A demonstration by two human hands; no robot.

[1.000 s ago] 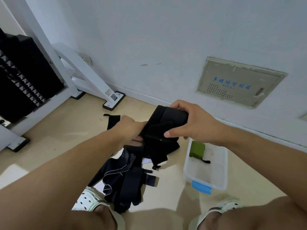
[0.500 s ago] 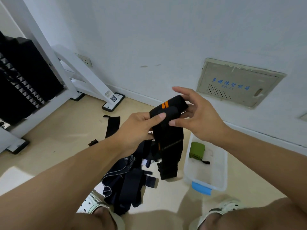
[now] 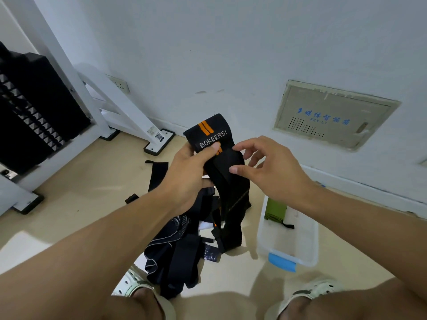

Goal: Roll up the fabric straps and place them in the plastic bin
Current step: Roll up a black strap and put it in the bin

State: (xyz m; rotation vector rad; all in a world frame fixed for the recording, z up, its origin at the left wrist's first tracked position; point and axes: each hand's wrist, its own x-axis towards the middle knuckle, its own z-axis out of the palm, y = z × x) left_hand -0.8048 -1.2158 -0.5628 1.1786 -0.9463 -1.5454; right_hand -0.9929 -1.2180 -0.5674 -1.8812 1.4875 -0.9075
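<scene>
On the left side of the room stands a big white gym machine (image 3: 76, 93) with a stack of black weights (image 3: 34, 107). Its white leg slants down to a black foot (image 3: 159, 142) on the tan floor (image 3: 80, 192). Behind everything is a white wall (image 3: 231, 42) with one grey panel (image 3: 332, 116) and one socket (image 3: 120, 85).

On the floor near the person's two pale shoes lies a dark pile of straps and cloth (image 3: 178, 245). It sits in front of the left shoe (image 3: 131, 285) and hides part of it. I cannot count the straps in the pile. One more black strap (image 3: 157, 174) lies flat farther back, partly behind the left arm.

To the right of the pile sits one clear plastic bin (image 3: 309, 248) with a blue latch (image 3: 282, 262). Inside it lies one green rolled strap (image 3: 275, 210), at the far end.

Up in the air, above the pile, the person holds one black strap with orange stripes (image 3: 208, 132) and the word BOKEERSI. The left hand (image 3: 189, 172) pinches it, thumb on top of the letters. The right hand (image 3: 270, 172) has its thumb and one fingertip on the folded part just below, the other fingers loosely spread. The rest of the strap hangs down toward the floor between the pile and the bin.
</scene>
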